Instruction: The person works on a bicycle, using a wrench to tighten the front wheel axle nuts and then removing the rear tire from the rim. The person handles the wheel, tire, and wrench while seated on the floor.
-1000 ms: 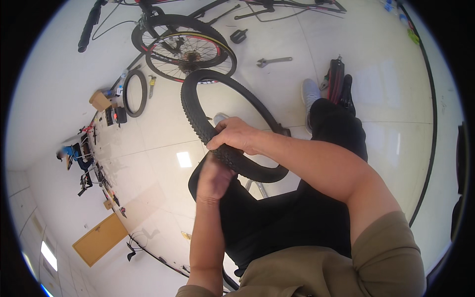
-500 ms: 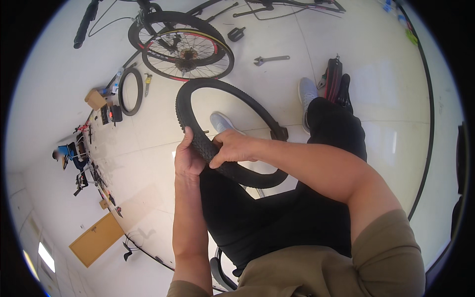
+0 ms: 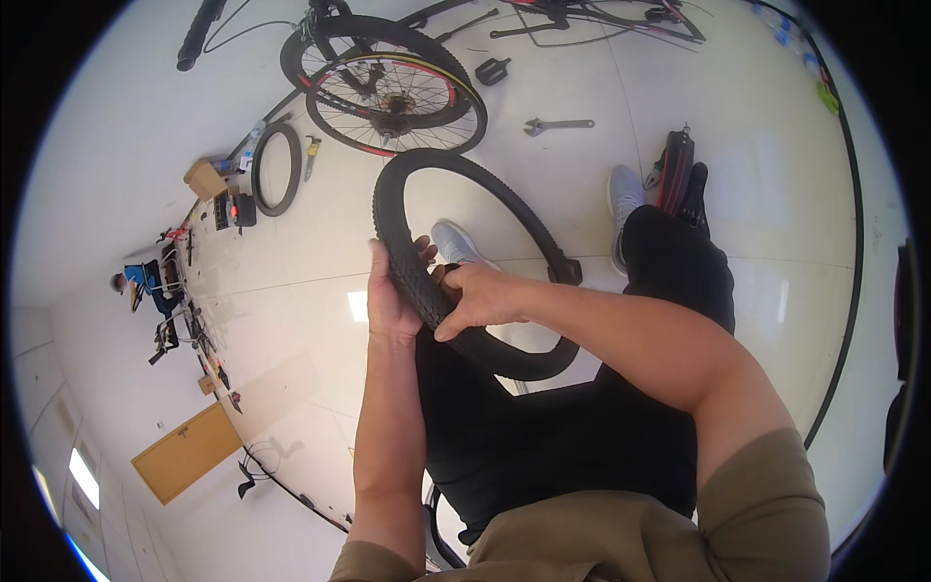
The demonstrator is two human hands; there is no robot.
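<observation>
A black knobbly bicycle tyre (image 3: 408, 276) stands tilted in front of my knees, off any rim. My left hand (image 3: 393, 303) wraps the near left side of the tyre, thumb up along the outer tread and fingertips showing through the opening. Just to the right, my right hand (image 3: 477, 294) grips the same stretch from inside the ring, thumb across the tread. A small dark block-like piece (image 3: 565, 269) sits at the tyre's right side; whether it is fixed to it I cannot tell.
Beyond the tyre lies a spoked wheel (image 3: 398, 105) by a bicycle's front fork. An adjustable wrench (image 3: 559, 126), a pedal (image 3: 493, 71) and a red-black bag (image 3: 676, 173) are on the floor. Another tyre (image 3: 276, 169) lies left. A person in blue (image 3: 145, 281) sits far left.
The whole scene has shifted slightly right in view. My left fingers now show inside the tyre's opening, and both hands stay on the tyre.
</observation>
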